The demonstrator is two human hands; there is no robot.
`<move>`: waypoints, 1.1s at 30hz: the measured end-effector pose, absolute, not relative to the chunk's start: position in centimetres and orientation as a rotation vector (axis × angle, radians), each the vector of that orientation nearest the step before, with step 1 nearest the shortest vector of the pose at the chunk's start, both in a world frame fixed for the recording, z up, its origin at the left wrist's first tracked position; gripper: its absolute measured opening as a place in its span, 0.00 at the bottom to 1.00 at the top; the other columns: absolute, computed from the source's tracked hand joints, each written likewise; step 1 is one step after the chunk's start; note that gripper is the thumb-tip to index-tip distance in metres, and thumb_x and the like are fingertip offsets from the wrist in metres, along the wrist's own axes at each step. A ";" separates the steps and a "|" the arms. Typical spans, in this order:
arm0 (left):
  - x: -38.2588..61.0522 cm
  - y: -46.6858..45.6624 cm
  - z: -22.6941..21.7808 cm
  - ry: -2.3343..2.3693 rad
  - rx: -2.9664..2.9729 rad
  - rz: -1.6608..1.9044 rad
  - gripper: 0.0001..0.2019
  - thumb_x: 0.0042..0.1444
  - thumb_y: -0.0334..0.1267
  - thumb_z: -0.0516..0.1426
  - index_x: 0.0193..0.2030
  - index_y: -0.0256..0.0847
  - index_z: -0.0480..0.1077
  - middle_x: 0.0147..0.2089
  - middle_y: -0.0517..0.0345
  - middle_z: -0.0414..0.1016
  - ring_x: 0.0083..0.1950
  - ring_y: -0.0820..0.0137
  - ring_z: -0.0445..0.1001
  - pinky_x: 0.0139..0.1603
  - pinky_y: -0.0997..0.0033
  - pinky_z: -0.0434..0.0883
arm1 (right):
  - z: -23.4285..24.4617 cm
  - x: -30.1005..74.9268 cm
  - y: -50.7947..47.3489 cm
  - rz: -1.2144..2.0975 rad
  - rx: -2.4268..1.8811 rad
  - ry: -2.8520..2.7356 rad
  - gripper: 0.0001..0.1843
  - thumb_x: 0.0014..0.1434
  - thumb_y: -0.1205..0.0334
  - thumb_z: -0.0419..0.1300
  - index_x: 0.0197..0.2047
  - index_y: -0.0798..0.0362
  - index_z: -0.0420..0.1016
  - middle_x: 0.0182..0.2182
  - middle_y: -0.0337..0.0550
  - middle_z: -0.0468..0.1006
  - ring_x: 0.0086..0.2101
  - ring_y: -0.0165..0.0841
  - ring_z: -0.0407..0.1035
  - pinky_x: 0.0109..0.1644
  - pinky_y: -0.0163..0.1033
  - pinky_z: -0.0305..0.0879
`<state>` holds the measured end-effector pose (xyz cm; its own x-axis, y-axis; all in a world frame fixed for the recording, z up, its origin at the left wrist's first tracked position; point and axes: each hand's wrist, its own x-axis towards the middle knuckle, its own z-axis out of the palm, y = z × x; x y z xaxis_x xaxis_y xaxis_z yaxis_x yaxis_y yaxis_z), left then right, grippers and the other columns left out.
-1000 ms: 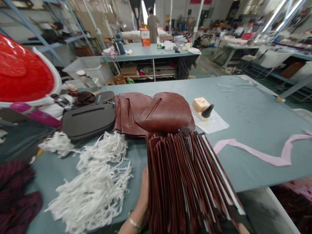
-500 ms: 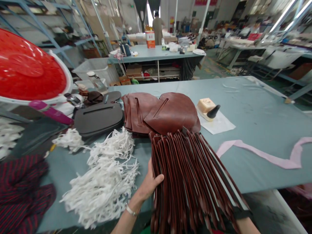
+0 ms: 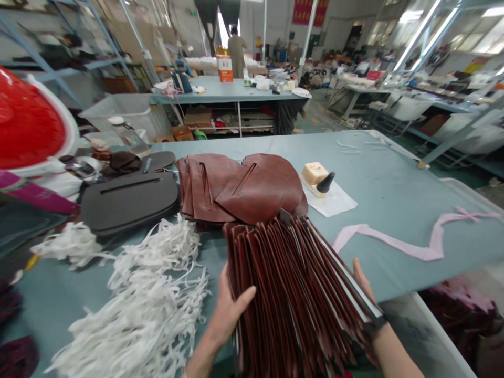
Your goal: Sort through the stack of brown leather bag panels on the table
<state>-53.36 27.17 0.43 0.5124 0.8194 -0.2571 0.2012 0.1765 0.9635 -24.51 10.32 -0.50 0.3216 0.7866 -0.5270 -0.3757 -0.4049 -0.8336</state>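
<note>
A thick fanned stack of dark red-brown leather pieces (image 3: pixel 291 289) stands on edge at the near side of the grey-blue table (image 3: pixel 394 189). My left hand (image 3: pixel 228 310) grips the stack's left side, thumb laid over the front pieces. My right hand (image 3: pixel 363 283) presses against its right side, and only the fingers show behind the white-edged pieces. Beyond the stack lies a flat pile of the same brown leather cutouts (image 3: pixel 240 186).
A heap of white strips (image 3: pixel 145 304) lies left of the stack. Dark grey cut panels (image 3: pixel 129 202) sit further back left. A tan block with a black tool (image 3: pixel 318 177) rests on white paper. A pink strip (image 3: pixel 394 244) runs at right. A person stands far back.
My right hand has come into sight on the stack's right side. My left hand has slid up from the stack's edge and wrapped its thumb over it. The view has shifted slightly.
</note>
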 end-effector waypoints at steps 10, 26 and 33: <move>-51.7 28.0 -0.2 1.042 1.339 0.507 0.40 0.55 0.57 0.54 0.68 0.43 0.42 0.69 0.46 0.50 0.70 0.58 0.51 0.70 0.52 0.49 | 5.3 -24.4 15.0 1.106 -1.929 -1.090 0.40 0.49 0.44 0.66 0.61 0.50 0.59 0.56 0.48 0.69 0.55 0.45 0.63 0.62 0.54 0.55; -51.8 28.3 0.0 1.101 1.307 0.478 0.38 0.57 0.57 0.54 0.67 0.45 0.41 0.71 0.50 0.45 0.71 0.60 0.46 0.71 0.54 0.45 | 5.0 -27.1 15.5 0.826 -2.179 -1.055 0.37 0.56 0.48 0.57 0.64 0.53 0.51 0.51 0.53 0.72 0.47 0.42 0.70 0.54 0.50 0.62; -51.8 28.5 -0.1 1.114 1.314 0.439 0.37 0.57 0.57 0.53 0.67 0.46 0.42 0.70 0.52 0.46 0.71 0.60 0.47 0.71 0.54 0.46 | 5.0 -27.4 15.6 0.909 -2.102 -1.023 0.44 0.52 0.46 0.61 0.65 0.53 0.48 0.55 0.52 0.68 0.51 0.42 0.66 0.58 0.49 0.59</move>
